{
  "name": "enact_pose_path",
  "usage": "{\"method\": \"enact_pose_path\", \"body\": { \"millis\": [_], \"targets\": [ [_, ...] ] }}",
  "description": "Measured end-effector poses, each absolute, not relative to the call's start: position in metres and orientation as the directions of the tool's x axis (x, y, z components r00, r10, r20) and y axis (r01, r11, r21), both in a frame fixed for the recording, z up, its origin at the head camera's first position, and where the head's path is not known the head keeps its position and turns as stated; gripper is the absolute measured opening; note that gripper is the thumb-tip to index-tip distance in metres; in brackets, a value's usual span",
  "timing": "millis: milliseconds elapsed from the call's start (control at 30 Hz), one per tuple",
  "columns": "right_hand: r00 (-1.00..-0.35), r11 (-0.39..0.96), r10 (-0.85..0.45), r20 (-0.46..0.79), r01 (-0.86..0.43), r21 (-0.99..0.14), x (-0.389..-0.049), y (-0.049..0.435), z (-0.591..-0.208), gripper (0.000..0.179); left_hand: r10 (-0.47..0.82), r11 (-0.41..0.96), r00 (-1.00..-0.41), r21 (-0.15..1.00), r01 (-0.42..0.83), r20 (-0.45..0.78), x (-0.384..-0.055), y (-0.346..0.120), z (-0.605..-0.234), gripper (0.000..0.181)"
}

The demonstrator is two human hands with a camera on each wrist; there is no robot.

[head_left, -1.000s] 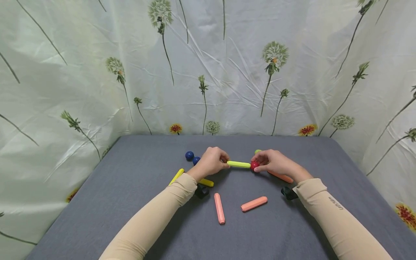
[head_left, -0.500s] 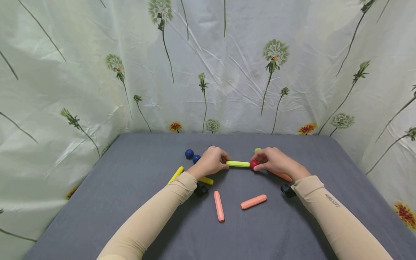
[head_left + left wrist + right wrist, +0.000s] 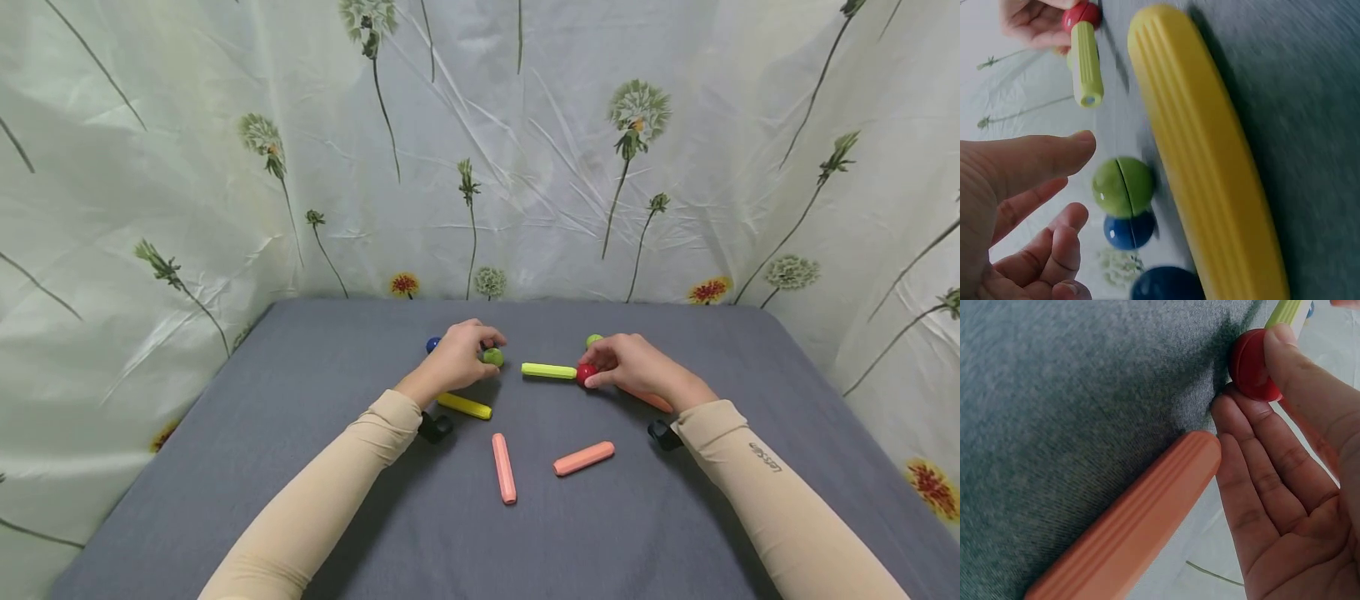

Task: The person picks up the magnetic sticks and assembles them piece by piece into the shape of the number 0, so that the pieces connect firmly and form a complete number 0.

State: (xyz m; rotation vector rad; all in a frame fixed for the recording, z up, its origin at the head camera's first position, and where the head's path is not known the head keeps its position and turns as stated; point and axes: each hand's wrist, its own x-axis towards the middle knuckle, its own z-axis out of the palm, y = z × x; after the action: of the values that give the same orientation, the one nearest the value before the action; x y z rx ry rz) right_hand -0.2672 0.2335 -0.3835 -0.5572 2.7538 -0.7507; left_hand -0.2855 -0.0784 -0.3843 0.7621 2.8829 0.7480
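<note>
1. Nearest you on the grey table, two pink rods lie where they lay before: a left pink rod and a right pink rod.
2. Beyond them, one yellow rod shows near your left wrist; the second, visible half a second ago, is now out of sight by your left sleeve.
3. One orange rod lies partly behind your right wrist; the right wrist view shows its rounded end, right by your fingers.
4. Your right hand still pinches the one red ball, thumb against fingers. The single yellow-green rod meets it end-on.
5. Your left hand has let go of that rod and moved to the near green ball, thumb and fingers apart, holding nothing. The left wrist view shows a round hole in the rod's freed end.
6. Farther back, a far green ball makes two. The left wrist view shows two blue balls; the head view shows one plainly.
</note>
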Motion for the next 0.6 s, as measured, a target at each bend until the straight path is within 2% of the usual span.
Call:
{"method": "enact_pose_path", "body": {
  "millis": [600],
  "targets": [
    [-0.901,0.791,-0.419,-0.113,-0.302,-0.532,-0.266,0.233,-0.385,0.032,0.423,0.777,-0.902,0.477,0.411,0.086,-0.291,-0.085,-0.396,0.042]
  ]
}}
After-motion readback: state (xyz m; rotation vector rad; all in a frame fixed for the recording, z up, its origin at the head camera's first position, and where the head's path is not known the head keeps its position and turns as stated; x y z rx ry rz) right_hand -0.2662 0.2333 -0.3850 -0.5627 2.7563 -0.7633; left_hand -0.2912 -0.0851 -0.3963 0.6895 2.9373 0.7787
